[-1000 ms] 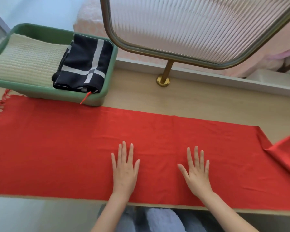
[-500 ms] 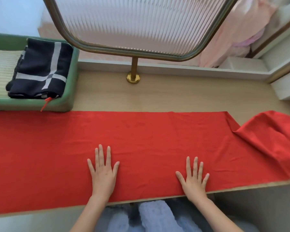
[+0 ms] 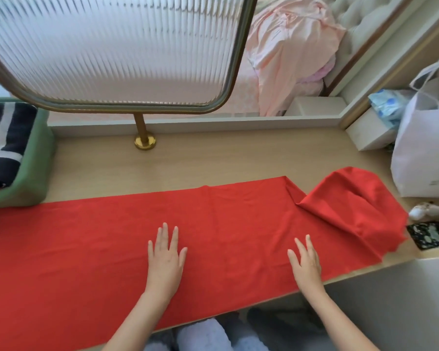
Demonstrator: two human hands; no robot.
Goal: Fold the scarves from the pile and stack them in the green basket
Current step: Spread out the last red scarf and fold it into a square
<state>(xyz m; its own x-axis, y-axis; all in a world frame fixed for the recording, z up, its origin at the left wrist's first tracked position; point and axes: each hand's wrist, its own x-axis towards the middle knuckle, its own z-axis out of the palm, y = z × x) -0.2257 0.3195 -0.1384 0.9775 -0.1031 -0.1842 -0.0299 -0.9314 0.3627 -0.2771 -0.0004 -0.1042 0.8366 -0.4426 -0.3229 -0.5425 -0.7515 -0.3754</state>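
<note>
A long red scarf (image 3: 86,236) lies spread flat along the wooden desk, its right end bunched into a loose hump (image 3: 352,206) near the desk's right edge. My left hand (image 3: 165,257) rests flat on the scarf near its middle, fingers straight. My right hand (image 3: 306,262) presses flat on the cloth further right, near the front edge. The green basket (image 3: 34,171) stands at the far left, partly cut off, with a folded navy scarf with pale stripes (image 3: 4,138) inside it.
A ribbed glass screen (image 3: 112,51) on a brass post (image 3: 143,138) stands behind the scarf. A white bag (image 3: 423,148) and small items sit at the desk's right end. A bed with pink bedding (image 3: 289,54) lies beyond.
The view has swung right, so the basket slid toward the left edge and the bunched right end came into sight. Both hands stayed flat on the scarf and shifted rightward along it.
</note>
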